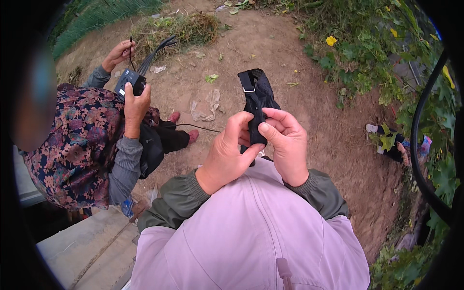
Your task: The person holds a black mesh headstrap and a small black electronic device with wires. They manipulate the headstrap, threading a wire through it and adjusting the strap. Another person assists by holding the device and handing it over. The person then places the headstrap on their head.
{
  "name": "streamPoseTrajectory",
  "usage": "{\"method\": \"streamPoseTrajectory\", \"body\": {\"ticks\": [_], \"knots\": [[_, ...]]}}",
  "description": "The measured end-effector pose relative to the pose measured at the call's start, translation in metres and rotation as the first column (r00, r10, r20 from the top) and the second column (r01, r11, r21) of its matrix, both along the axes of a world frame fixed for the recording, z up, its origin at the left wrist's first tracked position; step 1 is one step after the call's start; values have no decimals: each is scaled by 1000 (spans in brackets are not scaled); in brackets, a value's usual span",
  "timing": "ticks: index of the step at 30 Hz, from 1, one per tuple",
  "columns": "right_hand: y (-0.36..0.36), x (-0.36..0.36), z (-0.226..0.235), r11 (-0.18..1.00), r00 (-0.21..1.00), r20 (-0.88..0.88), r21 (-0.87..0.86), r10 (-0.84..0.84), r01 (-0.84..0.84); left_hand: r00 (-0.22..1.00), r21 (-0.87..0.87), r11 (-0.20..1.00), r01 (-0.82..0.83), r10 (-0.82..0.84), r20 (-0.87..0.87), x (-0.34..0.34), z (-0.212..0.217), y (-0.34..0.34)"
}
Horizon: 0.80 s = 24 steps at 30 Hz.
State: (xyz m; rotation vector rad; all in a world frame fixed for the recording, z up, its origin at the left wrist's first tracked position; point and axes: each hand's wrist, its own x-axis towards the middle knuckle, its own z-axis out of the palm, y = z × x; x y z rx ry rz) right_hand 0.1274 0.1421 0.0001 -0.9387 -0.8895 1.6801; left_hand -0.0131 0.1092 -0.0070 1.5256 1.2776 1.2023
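My left hand (227, 154) and my right hand (286, 145) are raised in front of my chest, both pinching a black mesh fabric strap piece (258, 94) that stands upright between them. Its upper end carries a grey buckle band. My fingers close on its lower part, which is partly hidden behind them. I wear a pale lilac vest (241, 241) over olive green sleeves.
A person in a floral top (77, 150) stands at my left, holding a small black device (129, 81) with cables in both hands. Bare dirt ground (270, 43) lies ahead, with litter scraps (205, 108). Leafy vines with yellow flowers (357, 63) line the right. Concrete slab (87, 246) at lower left.
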Motion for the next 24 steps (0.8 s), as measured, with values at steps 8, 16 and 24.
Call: {"method": "streamPoseTrajectory", "body": {"ticks": [8, 16, 24], "knots": [[3, -2, 9, 974, 984, 58, 144, 168, -175, 998, 33, 999, -38, 36, 44, -10, 6, -1], [-5, -9, 4, 979, 989, 147, 194, 31, -60, 999, 30, 999, -43, 42, 17, -14, 4, -7], [-9, -13, 17, 993, 998, 51, 115, -33, 27, 996, 105, 993, -46, 54, -70, -14, 6, -9]]}}
